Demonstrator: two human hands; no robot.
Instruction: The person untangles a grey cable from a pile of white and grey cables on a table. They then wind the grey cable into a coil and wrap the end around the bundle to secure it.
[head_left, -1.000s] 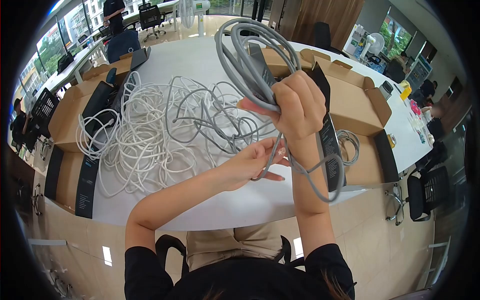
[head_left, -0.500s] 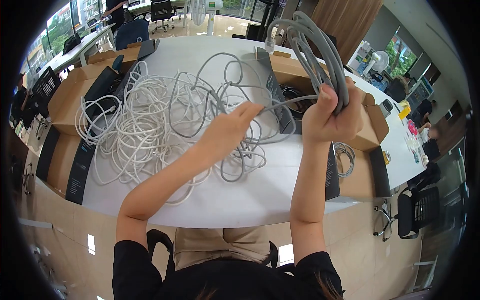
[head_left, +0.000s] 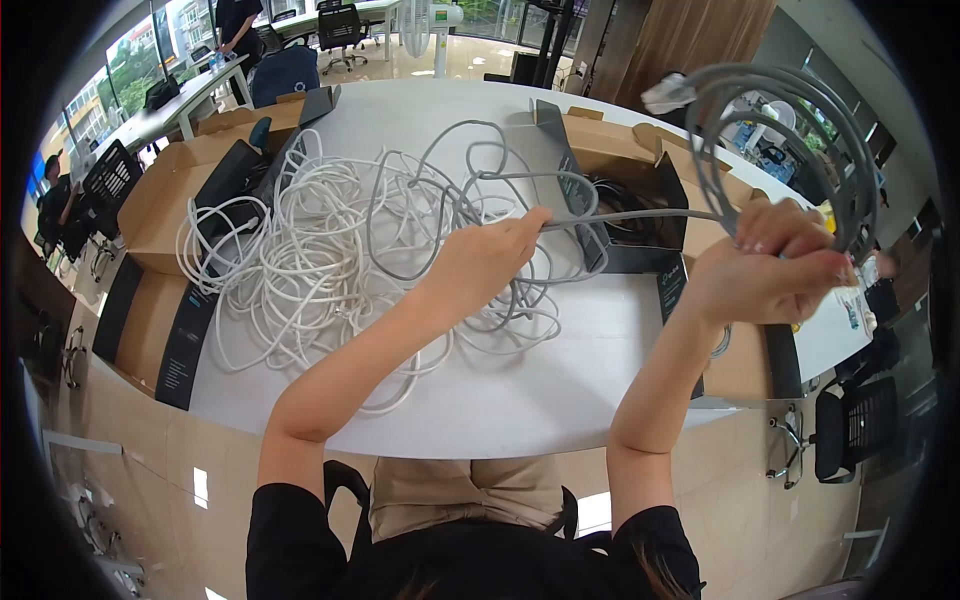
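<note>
Raised at the right, my right hand (head_left: 770, 262) is closed around a coil of grey network cable (head_left: 868, 190). A clear plug (head_left: 668, 93) sticks out from the coil's left side. From the coil a stretch of the same cable runs left, fairly straight, to my left hand (head_left: 492, 255), whose fingers pinch it above the table. Beyond that hand, loose grey loops (head_left: 372, 215) lie tangled on the table. Left of them spreads a large heap of white cable (head_left: 300, 240), partly overlapped by the grey loops.
An opened cardboard box (head_left: 150, 330) with dark items inside stands at the left table edge. Behind my right hand, another box (head_left: 625, 258) holds black cables. A third open box (head_left: 745, 365) sits below my right wrist. A white table (head_left: 560, 400) carries everything; a person (head_left: 238, 25) stands far back.
My right hand has swung right and turned over with the coil, drawing the cable between my hands longer and straighter. My left hand keeps its pinch. The view has shifted slightly.
</note>
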